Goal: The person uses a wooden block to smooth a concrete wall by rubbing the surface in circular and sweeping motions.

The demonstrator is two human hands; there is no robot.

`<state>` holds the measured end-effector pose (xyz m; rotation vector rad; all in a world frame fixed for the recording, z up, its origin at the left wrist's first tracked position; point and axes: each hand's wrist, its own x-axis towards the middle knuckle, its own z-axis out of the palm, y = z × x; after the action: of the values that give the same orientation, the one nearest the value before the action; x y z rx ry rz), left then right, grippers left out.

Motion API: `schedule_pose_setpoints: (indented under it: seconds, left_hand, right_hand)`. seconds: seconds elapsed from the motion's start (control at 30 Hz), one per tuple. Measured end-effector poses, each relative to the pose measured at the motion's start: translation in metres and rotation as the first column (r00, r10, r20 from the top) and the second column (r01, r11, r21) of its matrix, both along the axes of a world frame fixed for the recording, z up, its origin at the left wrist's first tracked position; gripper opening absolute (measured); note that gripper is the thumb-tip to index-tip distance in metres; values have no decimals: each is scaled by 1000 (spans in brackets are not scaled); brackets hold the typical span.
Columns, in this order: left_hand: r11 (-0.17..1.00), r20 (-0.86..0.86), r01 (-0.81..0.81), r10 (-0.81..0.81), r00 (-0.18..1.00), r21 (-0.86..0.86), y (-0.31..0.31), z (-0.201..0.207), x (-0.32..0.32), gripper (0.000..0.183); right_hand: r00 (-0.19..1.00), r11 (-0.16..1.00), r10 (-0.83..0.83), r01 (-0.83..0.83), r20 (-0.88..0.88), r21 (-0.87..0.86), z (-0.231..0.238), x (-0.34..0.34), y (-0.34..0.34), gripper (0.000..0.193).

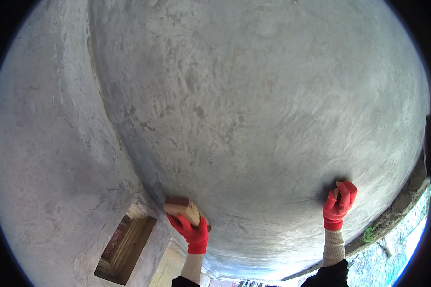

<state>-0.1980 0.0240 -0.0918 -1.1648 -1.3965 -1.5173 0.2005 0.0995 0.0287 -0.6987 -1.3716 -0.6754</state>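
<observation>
A large grey plastered surface (254, 119), patchy and smeared, spreads over most of the view. My left hand (191, 235), in a red glove with a cream cuff, is closed round a brown wooden block (179, 209). The block lies close to the plaster beside the corner line where another grey plastered face (48, 158) begins. Farther right, my right hand (341, 203) wears a matching red glove and is curled up against the same surface. A small brownish bit shows at its fingers, but what it is I cannot make out.
Left of my left hand, a rectangular recess (125, 249) with a rough edge opens in the plaster. A dark rough edge (392, 217) bounds the surface at lower right, with a green plant tuft (368, 234) on it. Bright outdoor ground (385, 260) lies beyond.
</observation>
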Motion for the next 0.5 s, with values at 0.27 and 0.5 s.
schedule_pose_setpoints:
  seconds: [0.27,0.5]
  left_hand:
    - [994,136,-4,19,990,-108,6,132,-16,86]
    - [921,352,387,-349,868,-41,3,-2,86,94]
  right_hand:
    - [1000,1000,0,0,7,5,-4,10,0,27]
    - [1000,999,-3,4,-16,38,11,-6,0,30]
